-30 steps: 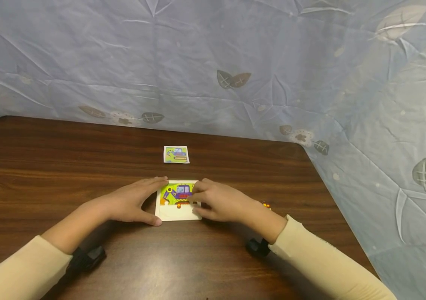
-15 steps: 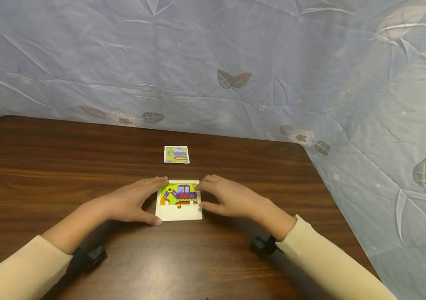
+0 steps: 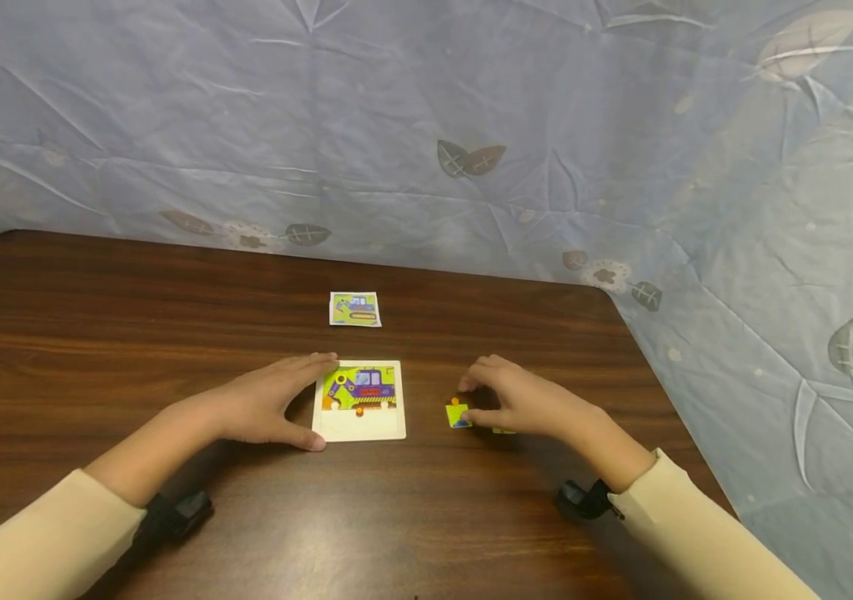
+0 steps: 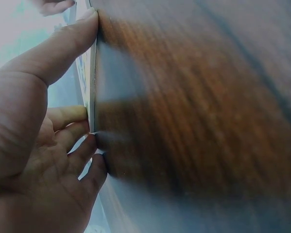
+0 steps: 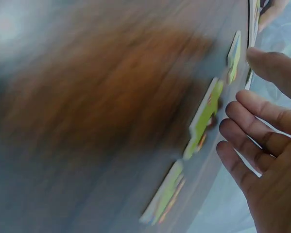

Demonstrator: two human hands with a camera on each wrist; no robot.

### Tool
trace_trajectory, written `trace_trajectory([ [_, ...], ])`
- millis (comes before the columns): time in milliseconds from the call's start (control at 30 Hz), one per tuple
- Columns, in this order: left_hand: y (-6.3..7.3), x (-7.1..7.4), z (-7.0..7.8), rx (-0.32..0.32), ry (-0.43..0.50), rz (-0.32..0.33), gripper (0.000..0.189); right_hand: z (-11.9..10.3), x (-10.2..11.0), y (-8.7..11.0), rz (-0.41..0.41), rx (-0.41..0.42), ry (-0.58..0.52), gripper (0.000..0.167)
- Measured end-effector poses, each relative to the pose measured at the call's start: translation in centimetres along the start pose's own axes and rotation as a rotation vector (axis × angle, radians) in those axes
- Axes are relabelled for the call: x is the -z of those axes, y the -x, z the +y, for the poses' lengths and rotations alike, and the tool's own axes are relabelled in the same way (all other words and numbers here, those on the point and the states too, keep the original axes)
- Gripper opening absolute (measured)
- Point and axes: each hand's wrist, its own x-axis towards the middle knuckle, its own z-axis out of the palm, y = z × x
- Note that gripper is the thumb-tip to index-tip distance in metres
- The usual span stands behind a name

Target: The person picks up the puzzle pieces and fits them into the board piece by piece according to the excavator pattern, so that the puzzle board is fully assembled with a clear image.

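A white puzzle tray [image 3: 360, 429] lies on the table, its far part filled with pieces [image 3: 368, 385] picturing a purple excavator; its near strip is bare. My left hand [image 3: 257, 402] rests along the tray's left side, thumb at the near corner and fingertips at the far corner, fingers fairly straight. To the right of the tray, my right hand [image 3: 539, 404] hovers over loose puzzle pieces, fingers loosely bent. One green-yellow puzzle piece [image 3: 458, 415] shows by its thumb; another piece [image 3: 504, 431] is mostly hidden under the hand. In the right wrist view, its fingertips stand apart from several pieces [image 5: 203, 116].
Beyond the tray lies a small reference card [image 3: 354, 309] with the same excavator picture. The brown wooden table [image 3: 133, 333] ends at a grey-blue leaf-patterned cloth [image 3: 396, 125] behind and to the right.
My right hand has left the tray's right edge and moved right over the loose pieces, uncovering the one by its thumb. The left hand and tray have stayed in place.
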Motion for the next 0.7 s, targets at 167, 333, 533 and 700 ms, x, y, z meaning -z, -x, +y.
trace_trajectory([
  [167,0.01,-0.02,0.03,0.001,-0.001,0.0,0.111,0.58,-0.32,0.92,0.007,0.003,-0.015,0.031],
  [333,0.01,-0.05,0.02,-0.003,-0.004,0.005,0.11,0.48,-0.52,1.21,0.013,0.009,0.002,0.03],
  [533,0.03,-0.02,0.04,-0.001,-0.001,0.003,0.11,0.16,-0.62,1.18,0.03,0.027,0.015,0.028],
  [700,0.03,-0.03,0.01,-0.013,0.001,0.007,0.11,-0.1,-0.77,1.18,0.027,0.038,0.031,0.025],
])
